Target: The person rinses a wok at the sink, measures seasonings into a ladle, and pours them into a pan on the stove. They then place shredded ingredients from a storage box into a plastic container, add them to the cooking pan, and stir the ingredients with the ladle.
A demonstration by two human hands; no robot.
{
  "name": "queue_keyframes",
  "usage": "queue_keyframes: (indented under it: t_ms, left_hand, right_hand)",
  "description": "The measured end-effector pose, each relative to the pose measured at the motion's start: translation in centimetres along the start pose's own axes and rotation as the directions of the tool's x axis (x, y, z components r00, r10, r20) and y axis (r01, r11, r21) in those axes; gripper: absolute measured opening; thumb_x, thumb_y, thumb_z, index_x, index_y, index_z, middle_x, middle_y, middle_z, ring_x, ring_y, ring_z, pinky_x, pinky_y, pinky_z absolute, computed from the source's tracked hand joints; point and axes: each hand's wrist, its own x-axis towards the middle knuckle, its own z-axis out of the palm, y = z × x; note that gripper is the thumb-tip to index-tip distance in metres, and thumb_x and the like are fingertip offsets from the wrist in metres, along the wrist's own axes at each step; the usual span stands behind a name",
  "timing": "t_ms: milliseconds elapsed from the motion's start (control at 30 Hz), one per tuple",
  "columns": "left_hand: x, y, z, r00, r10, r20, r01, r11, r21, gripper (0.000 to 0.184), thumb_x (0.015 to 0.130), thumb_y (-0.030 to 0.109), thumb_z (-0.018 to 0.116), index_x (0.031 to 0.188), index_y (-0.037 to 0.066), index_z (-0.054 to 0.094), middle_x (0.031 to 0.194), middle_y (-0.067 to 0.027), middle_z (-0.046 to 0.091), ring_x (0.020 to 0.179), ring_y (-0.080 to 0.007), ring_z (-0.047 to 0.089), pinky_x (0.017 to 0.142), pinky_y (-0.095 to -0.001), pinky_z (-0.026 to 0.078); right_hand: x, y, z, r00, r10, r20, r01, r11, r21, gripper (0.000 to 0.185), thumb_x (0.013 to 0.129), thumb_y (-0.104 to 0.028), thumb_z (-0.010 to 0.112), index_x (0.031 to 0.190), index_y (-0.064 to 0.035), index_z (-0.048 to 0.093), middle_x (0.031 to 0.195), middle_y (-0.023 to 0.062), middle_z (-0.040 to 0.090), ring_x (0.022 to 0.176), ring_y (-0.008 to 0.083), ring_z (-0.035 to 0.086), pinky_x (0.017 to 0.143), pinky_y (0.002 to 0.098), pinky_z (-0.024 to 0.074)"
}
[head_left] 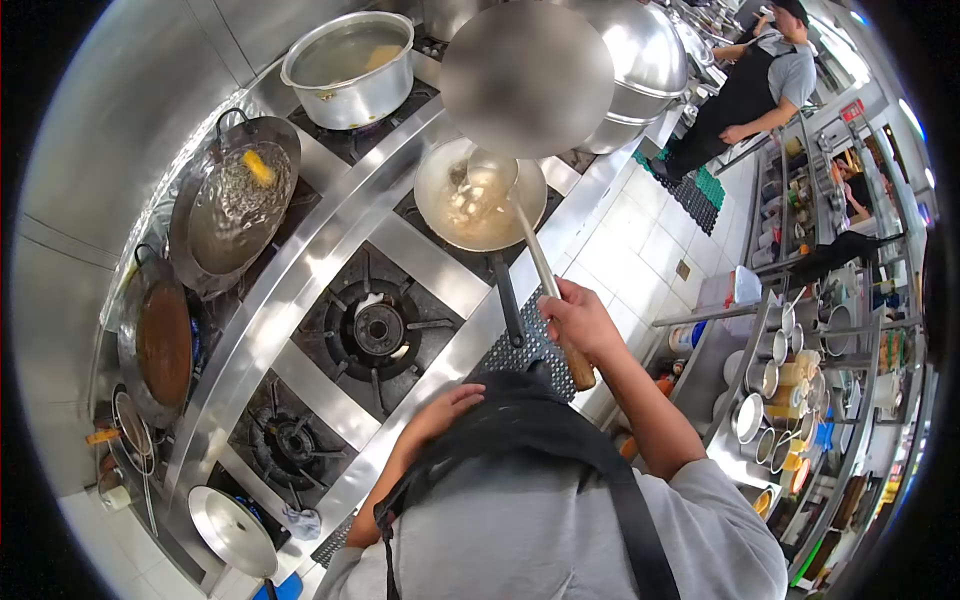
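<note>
My right hand is wrapped round the long handle of a ladle, whose wooden end sticks out below my fist. The ladle's bowl is inside a light-coloured pan on a burner, among bubbling brownish liquid with pale pieces. This pan's black handle points back toward me, beside the ladle, with no hand on it. My left hand rests low by my black apron at the stove's front edge. Its fingers are stretched out and hold nothing.
A wok of bubbling liquid with a yellow piece, a wok of brown liquid and a large pot stand behind. A bare burner lies nearer. Another person stands far right; shelves hold pans. A blurred patch hides the top middle.
</note>
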Motion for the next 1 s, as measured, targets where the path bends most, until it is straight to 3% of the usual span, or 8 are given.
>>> queue_keyframes:
  t_ms: [200,300,400,500,533,633,733,1000]
  left_hand:
    - [-0.7,-1.3,0.8,0.998,-0.019,-0.060,0.014,0.996,-0.083,0.043,0.101,0.033,0.061,0.136,0.007,0.062,0.129,-0.0060,0.065,0.122,-0.0152,0.056,0.106,-0.0276,0.040]
    - [-1.1,-1.8,1.1,0.996,-0.032,-0.086,0.023,0.994,-0.106,0.043,0.101,0.033,0.061,0.135,0.007,0.062,0.129,-0.0059,0.065,0.121,-0.0146,0.056,0.106,-0.0275,0.040]
    - [-1.4,-2.1,1.3,0.995,-0.033,-0.098,0.021,0.992,-0.124,0.043,0.101,0.032,0.061,0.135,0.006,0.062,0.128,-0.0056,0.065,0.121,-0.0142,0.056,0.105,-0.0273,0.041]
    - [-1.5,-2.5,1.2,0.993,-0.042,-0.109,0.025,0.987,-0.157,0.043,0.102,0.032,0.060,0.136,0.005,0.061,0.127,-0.0052,0.065,0.120,-0.0140,0.057,0.105,-0.0272,0.041]
    - [-1.4,-2.8,1.1,0.993,-0.037,-0.110,0.018,0.986,-0.164,0.043,0.102,0.031,0.060,0.136,0.005,0.061,0.127,-0.0049,0.065,0.120,-0.0137,0.057,0.105,-0.0268,0.041]
    - [-1.4,-3.0,0.9,0.994,-0.038,-0.100,0.017,0.980,-0.199,0.044,0.102,0.030,0.060,0.137,0.003,0.060,0.126,-0.0045,0.065,0.119,-0.0125,0.057,0.104,-0.0259,0.042]
    - [-1.6,-1.6,0.8,0.994,-0.079,-0.075,0.056,0.963,-0.264,0.044,0.103,0.029,0.060,0.138,0.003,0.058,0.126,-0.0053,0.065,0.118,-0.0121,0.058,0.103,-0.0253,0.043]
    - [-1.2,1.7,0.8,0.992,-0.130,-0.008,0.119,0.930,-0.348,0.046,0.103,0.027,0.060,0.142,0.003,0.052,0.129,-0.0076,0.064,0.122,-0.0149,0.057,0.103,-0.0269,0.045]
  right_hand:
    - [3.1,-0.1,-1.2,0.963,-0.251,-0.096,0.194,0.896,-0.399,0.026,0.088,-0.016,0.064,0.107,0.0021,0.061,0.064,0.0103,0.057,0.049,0.0189,0.061,0.050,0.0367,0.0501]
    - [5.4,1.3,-1.5,0.943,-0.321,-0.083,0.247,0.845,-0.474,0.028,0.088,-0.017,0.064,0.108,0.0022,0.062,0.065,0.0094,0.059,0.051,0.0179,0.061,0.051,0.0351,0.0507]
    - [5.6,1.7,-1.1,0.991,-0.136,0.000,0.128,0.934,-0.333,0.024,0.090,-0.017,0.063,0.104,0.0018,0.063,0.065,0.0066,0.058,0.053,0.0157,0.060,0.052,0.0328,0.0497]
    - [3.8,1.8,-1.1,0.984,0.120,0.131,-0.120,0.993,-0.012,0.019,0.093,-0.017,0.062,0.101,0.0004,0.063,0.066,0.0030,0.055,0.055,0.0135,0.057,0.051,0.0298,0.0472]
    - [3.0,2.1,-1.1,0.976,0.140,0.168,-0.175,0.960,0.217,0.018,0.097,-0.017,0.061,0.107,-0.0011,0.062,0.072,0.0010,0.054,0.055,0.0112,0.052,0.049,0.0278,0.0434]
    - [1.6,1.8,-1.9,0.918,0.154,0.365,-0.353,0.736,0.578,0.024,0.098,-0.017,0.061,0.117,-0.0013,0.059,0.080,0.0014,0.054,0.056,0.0098,0.050,0.049,0.0266,0.0420]
    - [0.6,1.6,-2.3,0.911,0.158,0.381,-0.373,0.711,0.596,0.027,0.099,-0.016,0.060,0.122,-0.0016,0.056,0.083,0.0012,0.054,0.057,0.0089,0.048,0.049,0.0264,0.0409]
    - [-1.9,-0.9,-3.8,0.978,0.166,0.123,-0.197,0.929,0.314,0.021,0.098,-0.015,0.061,0.115,-0.0028,0.062,0.077,0.0003,0.055,0.053,0.0105,0.052,0.049,0.0268,0.0431]
